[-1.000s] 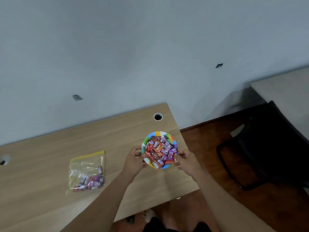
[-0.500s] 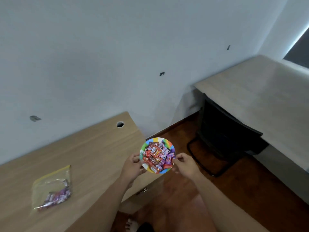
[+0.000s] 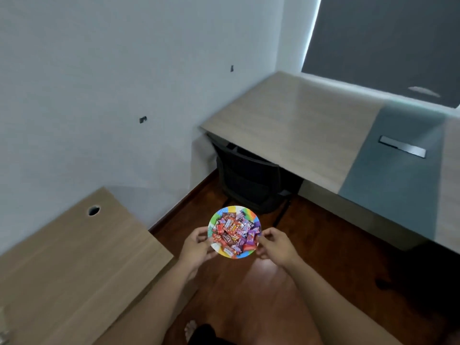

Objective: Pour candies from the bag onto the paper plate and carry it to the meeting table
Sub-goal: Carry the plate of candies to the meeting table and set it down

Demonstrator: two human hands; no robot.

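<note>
A rainbow-rimmed paper plate [image 3: 232,210] hangs in the air over the wooden floor, heaped with several wrapped candies [image 3: 235,232] in red, purple and brown. My left hand [image 3: 196,246] pinches the plate's left rim and my right hand [image 3: 275,245] pinches its right rim. The large meeting table [image 3: 293,125], pale wood with a grey centre strip, stands ahead to the right. Only a sliver of the candy bag [image 3: 3,327] shows at the far left edge.
The light wooden desk [image 3: 62,265] with a round cable hole [image 3: 93,210] lies at lower left. A black chair [image 3: 251,183] is tucked under the meeting table's near-left corner. A metal cable flap [image 3: 402,146] sits in the grey strip. The floor [image 3: 323,245] is dark wood.
The plate has left the desk and travelled right, over the floor, held in both hands. The view has swung right: the desk and bag slid left, the meeting table came nearer.
</note>
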